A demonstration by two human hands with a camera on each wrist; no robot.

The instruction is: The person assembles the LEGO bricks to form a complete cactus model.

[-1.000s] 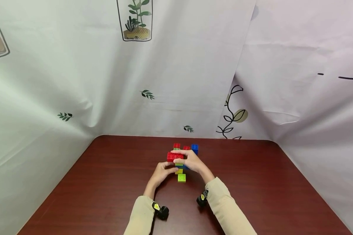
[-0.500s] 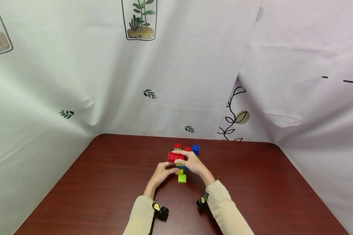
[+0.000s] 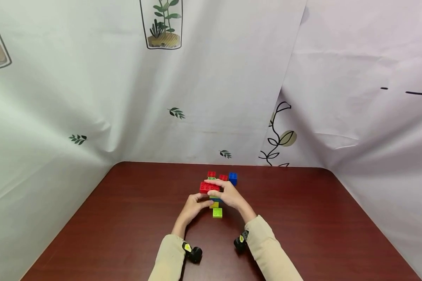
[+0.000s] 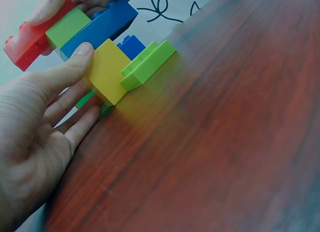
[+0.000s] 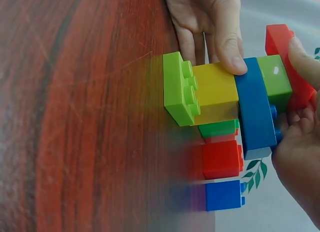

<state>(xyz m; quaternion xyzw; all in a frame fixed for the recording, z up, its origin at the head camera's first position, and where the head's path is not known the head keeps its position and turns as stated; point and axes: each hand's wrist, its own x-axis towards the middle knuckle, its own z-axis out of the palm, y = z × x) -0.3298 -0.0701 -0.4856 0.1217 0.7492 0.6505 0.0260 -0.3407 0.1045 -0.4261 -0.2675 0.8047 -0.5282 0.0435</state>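
A small tower of toy building bricks stands mid-table. It has a yellow brick point(image 5: 216, 86) low down, a blue brick point(image 5: 256, 109) across it, a green brick point(image 5: 275, 76) above, and a long red brick point(image 3: 204, 188) on top. At its foot, towards the person, sits a lime brick point(image 3: 217, 213). My left hand point(image 3: 190, 208) grips the tower from the left, thumb on its near face around the yellow and blue bricks, fingers behind. My right hand point(image 3: 231, 194) holds the red brick between thumb and fingers from the right; its fingertips are partly hidden.
Behind the tower stand a red brick point(image 3: 211, 174) over a green one, another red brick point(image 5: 220, 159) and a blue brick point(image 3: 233, 178). The dark wooden tabletop point(image 3: 133, 218) ends at a hanging patterned cloth point(image 3: 211, 97).
Both hands keep the same hold on the tower. The head view shifts slightly and back; the right wrist has moved very slightly left.
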